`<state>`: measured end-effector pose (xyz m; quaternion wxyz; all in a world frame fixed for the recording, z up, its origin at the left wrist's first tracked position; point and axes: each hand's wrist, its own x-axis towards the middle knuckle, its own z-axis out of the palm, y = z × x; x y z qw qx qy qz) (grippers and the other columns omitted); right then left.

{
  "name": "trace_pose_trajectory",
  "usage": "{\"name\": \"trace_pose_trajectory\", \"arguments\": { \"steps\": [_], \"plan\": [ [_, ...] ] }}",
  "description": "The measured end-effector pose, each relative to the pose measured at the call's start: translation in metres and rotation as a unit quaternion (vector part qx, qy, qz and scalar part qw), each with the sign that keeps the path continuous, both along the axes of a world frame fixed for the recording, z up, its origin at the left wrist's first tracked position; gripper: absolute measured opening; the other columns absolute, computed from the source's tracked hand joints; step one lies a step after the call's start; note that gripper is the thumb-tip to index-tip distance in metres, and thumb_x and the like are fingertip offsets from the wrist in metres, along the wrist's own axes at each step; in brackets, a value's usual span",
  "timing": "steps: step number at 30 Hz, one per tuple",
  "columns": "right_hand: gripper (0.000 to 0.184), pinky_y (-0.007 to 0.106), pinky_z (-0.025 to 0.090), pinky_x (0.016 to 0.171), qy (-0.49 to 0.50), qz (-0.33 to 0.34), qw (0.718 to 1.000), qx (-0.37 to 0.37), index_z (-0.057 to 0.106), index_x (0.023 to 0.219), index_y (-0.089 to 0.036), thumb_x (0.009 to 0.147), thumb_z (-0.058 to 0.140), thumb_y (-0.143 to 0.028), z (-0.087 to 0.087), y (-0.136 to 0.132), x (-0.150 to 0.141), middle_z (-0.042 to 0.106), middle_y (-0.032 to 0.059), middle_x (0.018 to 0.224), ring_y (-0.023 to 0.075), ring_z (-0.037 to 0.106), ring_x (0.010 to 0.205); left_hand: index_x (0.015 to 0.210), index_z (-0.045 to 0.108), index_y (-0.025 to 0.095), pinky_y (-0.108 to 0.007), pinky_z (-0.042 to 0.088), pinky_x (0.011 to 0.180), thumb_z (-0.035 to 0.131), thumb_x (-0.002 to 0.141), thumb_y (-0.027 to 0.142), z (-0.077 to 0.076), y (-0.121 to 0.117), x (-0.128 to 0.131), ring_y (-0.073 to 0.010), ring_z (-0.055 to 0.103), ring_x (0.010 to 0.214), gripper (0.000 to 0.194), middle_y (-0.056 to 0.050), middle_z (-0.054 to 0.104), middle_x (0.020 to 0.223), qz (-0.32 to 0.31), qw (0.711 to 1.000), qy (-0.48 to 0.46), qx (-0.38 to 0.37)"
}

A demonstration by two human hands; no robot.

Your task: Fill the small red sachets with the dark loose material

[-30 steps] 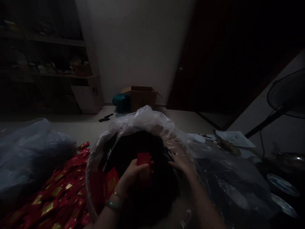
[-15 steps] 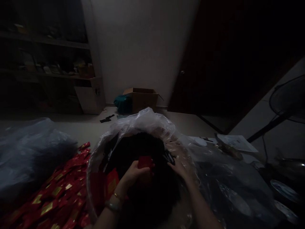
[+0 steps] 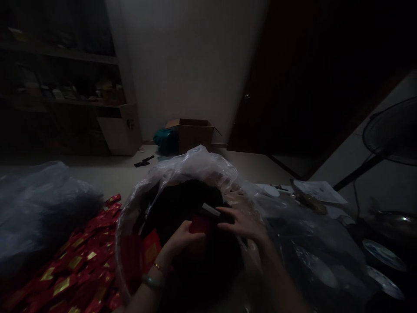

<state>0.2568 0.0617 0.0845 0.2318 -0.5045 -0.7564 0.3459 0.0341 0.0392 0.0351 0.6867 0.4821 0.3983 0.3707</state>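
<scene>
My left hand (image 3: 181, 240), wearing a bracelet and a ring-like gold band at the wrist, grips a small red packet (image 3: 199, 225) above the open plastic-lined container. Close beside it, my right hand (image 3: 241, 224) pinches a dark, flat piece with a pale grey strip (image 3: 211, 210) along its edge; its exact kind is too dark to make out. That piece is at the packet's top, though whether it touches or enters is unclear. Below both hands lies a black mass (image 3: 182, 198) inside the clear plastic liner (image 3: 200, 158). More red packets (image 3: 151, 250) stand at the container's left side.
A heap of red packets with gold labels (image 3: 76, 263) spreads at left, beside a filled plastic bag (image 3: 42, 204). An open cardboard box (image 3: 195, 134) stands by the wall. At right are a fan (image 3: 391, 130), patterned dishes (image 3: 384, 254) and plastic sheeting (image 3: 312, 243).
My right hand has moved left from the container's right side to the red packet, bringing the dark piece with the pale strip. My left hand keeps its grip on the packet.
</scene>
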Motion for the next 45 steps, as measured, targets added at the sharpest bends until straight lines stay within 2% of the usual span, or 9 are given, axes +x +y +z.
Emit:
{"name": "trace_pose_trajectory", "arguments": {
  "steps": [2, 5, 9, 15, 23, 27, 32, 40, 45],
  "plan": [
    [0.051, 0.035, 0.048, 0.083, -0.016, 0.040, 0.999, 0.006, 0.063, 0.117, -0.022, 0.068, 0.070, -0.037, 0.011, -0.009, -0.018, 0.067, 0.0070, 0.111, 0.0257, 0.062, 0.097, 0.087, 0.071, 0.010, -0.021, 0.039, 0.053, 0.078, 0.059, 0.031, 0.001, -0.001, 0.001, -0.0110, 0.053, 0.054, 0.036, -0.001, 0.063, 0.061, -0.012, 1.000, -0.020, 0.006],
    [0.037, 0.031, 0.047, 0.077, -0.028, 0.059, 0.997, 0.032, 0.068, 0.108, -0.024, 0.072, 0.067, -0.033, 0.014, -0.014, -0.033, 0.071, 0.0057, 0.099, 0.0232, 0.064, 0.087, 0.091, 0.070, 0.013, -0.022, 0.041, 0.056, 0.081, 0.055, 0.026, 0.002, -0.001, 0.003, -0.0120, 0.055, 0.058, 0.040, -0.002, 0.065, 0.067, -0.018, 0.998, -0.054, 0.017],
    [0.029, 0.028, 0.045, 0.071, -0.046, 0.047, 0.997, 0.044, 0.070, 0.103, -0.024, 0.076, 0.063, -0.030, 0.008, -0.012, -0.037, 0.072, 0.0044, 0.091, 0.0207, 0.064, 0.080, 0.086, 0.069, 0.013, -0.023, 0.045, 0.061, 0.080, 0.054, 0.021, 0.005, -0.001, 0.003, -0.0131, 0.058, 0.062, 0.035, -0.002, 0.068, 0.071, -0.019, 0.998, -0.057, -0.010],
    [0.024, 0.026, 0.043, 0.069, -0.050, 0.028, 0.997, 0.055, 0.072, 0.098, -0.023, 0.077, 0.061, -0.028, 0.002, -0.009, -0.038, 0.071, 0.0031, 0.086, 0.0194, 0.063, 0.078, 0.089, 0.067, 0.012, -0.025, 0.047, 0.065, 0.080, 0.051, 0.016, 0.004, 0.000, 0.002, -0.0147, 0.061, 0.066, 0.040, -0.003, 0.070, 0.075, 0.034, 0.999, -0.018, -0.026],
    [0.018, 0.025, 0.044, 0.067, -0.004, 0.012, 1.000, 0.027, 0.074, 0.088, -0.023, 0.077, 0.059, -0.028, 0.007, -0.009, -0.046, 0.072, 0.0001, 0.082, 0.0191, 0.063, 0.076, 0.086, 0.069, 0.010, -0.029, 0.050, 0.063, 0.080, 0.054, 0.025, -0.001, 0.002, -0.003, -0.0160, 0.063, 0.061, 0.037, -0.006, 0.071, 0.073, -0.012, 0.998, -0.047, -0.050],
    [0.026, 0.029, 0.047, 0.072, 0.044, 0.011, 0.999, -0.014, 0.072, 0.097, -0.020, 0.076, 0.061, -0.031, 0.001, -0.006, -0.043, 0.073, 0.0018, 0.090, 0.0220, 0.064, 0.081, 0.079, 0.070, 0.009, -0.026, 0.048, 0.058, 0.081, 0.051, 0.026, -0.006, 0.005, -0.006, -0.0146, 0.061, 0.057, 0.034, -0.007, 0.070, 0.069, -0.017, 0.998, -0.045, -0.052],
    [0.038, 0.035, 0.048, 0.080, 0.069, -0.018, 0.997, -0.031, 0.069, 0.106, -0.018, 0.074, 0.064, -0.037, -0.008, -0.003, -0.034, 0.072, 0.0047, 0.102, 0.0254, 0.064, 0.090, 0.084, 0.070, 0.009, -0.026, 0.048, 0.059, 0.080, 0.054, 0.025, -0.006, 0.005, -0.007, -0.0154, 0.062, 0.059, 0.035, -0.009, 0.072, 0.074, -0.024, 0.997, -0.041, -0.060],
    [0.023, 0.032, 0.047, 0.075, 0.041, 0.010, 0.999, -0.011, 0.073, 0.094, -0.019, 0.078, 0.059, -0.029, -0.008, -0.010, -0.041, 0.074, 0.0036, 0.092, 0.0238, 0.066, 0.083, 0.080, 0.071, 0.009, -0.026, 0.048, 0.060, 0.079, 0.054, 0.024, 0.001, 0.002, -0.004, -0.0152, 0.062, 0.060, 0.031, -0.006, 0.072, 0.071, -0.017, 0.999, -0.022, -0.045],
    [0.032, 0.033, 0.047, 0.081, 0.033, -0.029, 0.999, 0.017, 0.070, 0.104, -0.018, 0.076, 0.062, -0.031, -0.009, -0.011, -0.043, 0.071, 0.0067, 0.102, 0.0250, 0.064, 0.094, 0.077, 0.071, 0.010, -0.025, 0.046, 0.058, 0.079, 0.053, 0.027, 0.000, 0.003, -0.005, -0.0135, 0.060, 0.056, 0.031, -0.004, 0.070, 0.067, -0.014, 0.999, -0.012, -0.051]
  ]
}}
